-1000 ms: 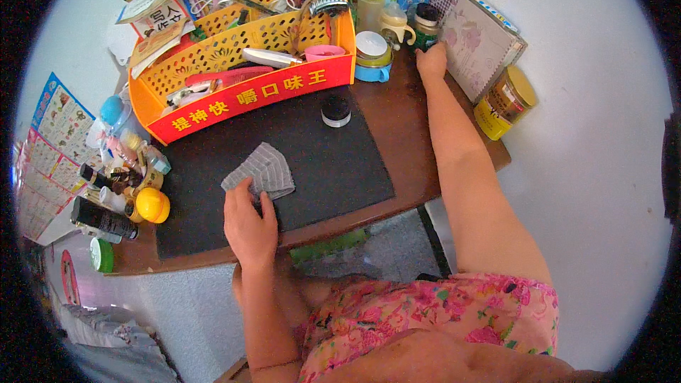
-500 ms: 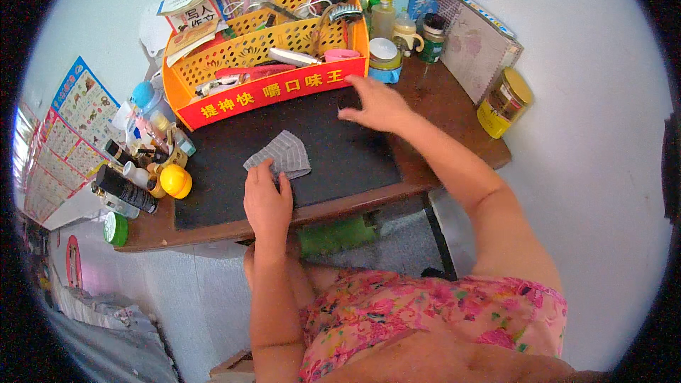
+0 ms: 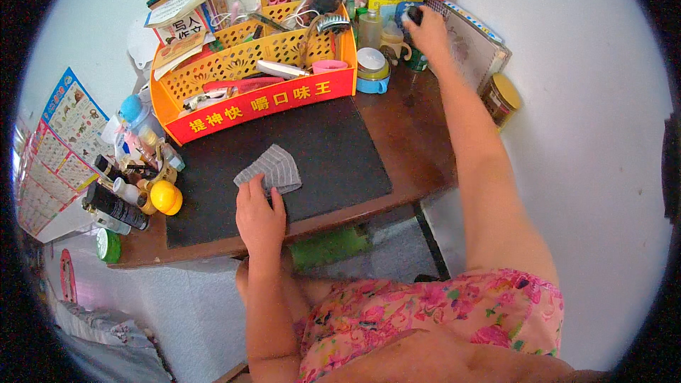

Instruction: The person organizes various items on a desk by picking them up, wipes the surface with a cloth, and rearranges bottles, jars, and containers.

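Observation:
On the black mat (image 3: 319,149) lies a grey striped cloth (image 3: 278,168), folded into a wedge shape. My left hand (image 3: 259,214) rests at its near edge, fingertips on the fabric and thumb held apart. At the back right of the desk, my right hand (image 3: 430,34) has its fingers closed round the black lid of a dark green jar (image 3: 417,62). Most of that jar is hidden behind the hand. Next to it stand a feeding bottle with a beige handle (image 3: 394,46) and a pale round jar on a blue container (image 3: 372,74).
A yellow-and-red organizer (image 3: 262,110) full of small items spans the back. Bottles and a yellow round container (image 3: 166,198) crowd the left side, with a green-lidded tub (image 3: 108,245) at the corner. A gold-lidded can (image 3: 501,96) stands at the right, beside a patterned panel (image 3: 474,50).
My right hand has moved from the organizer's front corner to the far right and closed on the jar's lid. My left hand stays on the cloth. The whole view has shifted slightly.

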A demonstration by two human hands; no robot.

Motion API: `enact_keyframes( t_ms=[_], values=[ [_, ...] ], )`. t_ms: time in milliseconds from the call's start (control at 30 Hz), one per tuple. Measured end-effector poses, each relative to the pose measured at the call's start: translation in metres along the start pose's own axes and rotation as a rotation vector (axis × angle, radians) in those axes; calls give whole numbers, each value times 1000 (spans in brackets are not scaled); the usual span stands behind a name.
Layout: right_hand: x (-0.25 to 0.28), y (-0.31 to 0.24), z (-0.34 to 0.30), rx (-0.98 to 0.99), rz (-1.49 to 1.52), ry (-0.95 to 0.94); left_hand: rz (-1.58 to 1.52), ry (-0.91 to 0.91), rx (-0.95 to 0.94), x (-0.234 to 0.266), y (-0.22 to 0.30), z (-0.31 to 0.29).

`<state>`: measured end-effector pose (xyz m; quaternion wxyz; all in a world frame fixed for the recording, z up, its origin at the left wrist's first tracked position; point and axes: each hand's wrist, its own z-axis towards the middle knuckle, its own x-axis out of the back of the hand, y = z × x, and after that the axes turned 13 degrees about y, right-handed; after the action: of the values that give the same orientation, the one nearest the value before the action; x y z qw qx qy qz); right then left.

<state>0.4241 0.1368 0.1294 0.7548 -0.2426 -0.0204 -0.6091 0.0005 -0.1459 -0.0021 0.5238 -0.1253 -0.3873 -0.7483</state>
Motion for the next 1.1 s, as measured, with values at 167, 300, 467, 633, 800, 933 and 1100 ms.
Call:
enact_keyframes(
  t_ms=[167,300,467,633,800,933,1100],
  values=[
    [-18,30,30,-55,-235,-119,17,-6,12,1,-2,0],
    [-25,35,23,-40,-347,-170,5,1,5,2,-4,-1],
    [-14,5,-5,274,-393,256,18,1,1,5,-4,-2],
    [52,-120,-112,363,55,-385,-37,96,32,0,-3,-5],
    [71,-222,-236,920,936,-457,-148,251,112,6,-6,-8],
    [50,-269,-271,827,773,-774,-162,318,149,0,-28,-3],
    [109,-236,-274,750,787,-857,-57,243,129,8,-64,1]
  ],
)
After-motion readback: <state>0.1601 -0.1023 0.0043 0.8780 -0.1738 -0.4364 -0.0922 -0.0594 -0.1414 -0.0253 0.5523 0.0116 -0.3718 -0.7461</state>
